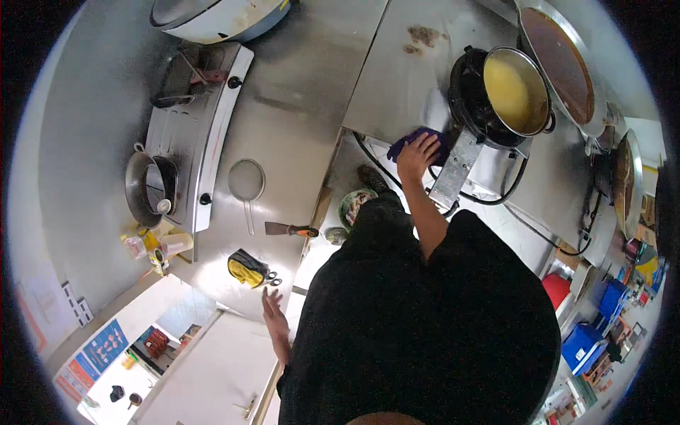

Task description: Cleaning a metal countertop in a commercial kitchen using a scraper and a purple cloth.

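Observation:
My right hand (419,156) lies over a purple cloth (394,151), pressing it against the edge of the steel counter with its fingers spread. Beside it stands a gas burner with a metal bracket (458,166), and on top sits a pot of yellowish liquid (509,90). Low on the left, my left hand (274,319) is empty, its fingers extended. Just beyond those fingertips are scissors (273,278) and a black and yellow cloth item (247,269), perhaps a glove. A scraper with a wooden handle (291,229) and a fine-mesh strainer (247,180) lie farther along that counter.
A two-burner stove (204,154) at left carries a metal pan (142,186). Wide pans of brown contents (558,64) line the right side. Black hoses (491,201) hang near the burner. A bowl of scraps (355,206) is below, by my foot. Brown stains (423,36) mark the counter.

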{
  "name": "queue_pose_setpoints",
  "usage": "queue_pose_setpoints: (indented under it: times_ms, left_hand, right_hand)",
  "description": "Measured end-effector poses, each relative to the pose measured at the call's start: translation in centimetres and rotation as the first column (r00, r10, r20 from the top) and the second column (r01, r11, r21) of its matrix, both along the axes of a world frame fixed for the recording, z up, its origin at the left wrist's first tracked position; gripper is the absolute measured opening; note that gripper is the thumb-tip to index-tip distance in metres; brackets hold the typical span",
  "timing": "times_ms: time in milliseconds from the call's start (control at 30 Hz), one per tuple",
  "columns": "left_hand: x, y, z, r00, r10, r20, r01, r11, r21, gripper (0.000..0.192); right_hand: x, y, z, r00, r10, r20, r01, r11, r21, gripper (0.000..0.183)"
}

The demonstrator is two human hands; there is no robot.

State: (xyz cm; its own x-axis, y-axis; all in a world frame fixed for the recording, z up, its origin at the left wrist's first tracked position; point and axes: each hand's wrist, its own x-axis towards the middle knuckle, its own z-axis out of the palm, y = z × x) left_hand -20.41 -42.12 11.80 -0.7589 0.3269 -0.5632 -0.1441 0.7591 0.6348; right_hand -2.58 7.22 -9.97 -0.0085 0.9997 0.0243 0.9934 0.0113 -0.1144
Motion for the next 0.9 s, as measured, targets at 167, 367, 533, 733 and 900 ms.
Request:
queue_pose_setpoints:
  times_ms: [167,367,533,733,900]
  left_hand:
    - [3.2,-5.5,-3.8,0.984,0.160,0.072,-0.166,0.983,0.078,0.064]
    - [3.7,-3.4,-2.6,0.975,0.205,0.092,-0.209,0.977,0.043,0.066]
    - [3.3,-0.4,0.6,0.985,0.160,0.061,-0.157,0.986,-0.047,0.066]
    - [5.3,1.9,2.3,0.977,0.198,0.085,-0.189,0.976,-0.104,0.067]
    - [9.2,-0.4,1.0,0.921,0.381,0.075,-0.373,0.922,-0.101,0.063]
  right_hand:
    - [-3.4,2.5,-1.0,0.994,-0.077,-0.084,0.086,0.990,0.113,0.064]
    - [-6.5,8.9,-1.5,0.993,-0.026,-0.111,0.036,0.995,0.094,0.061]
    - [-10.0,16.1,-1.6,0.999,-0.033,-0.035,0.039,0.983,0.179,0.064]
    - [-13.9,25.9,-2.1,0.992,0.075,-0.104,-0.047,0.967,0.252,0.063]
    - [-16.1,31.8,-3.7,0.948,0.285,-0.138,-0.230,0.919,0.319,0.059]
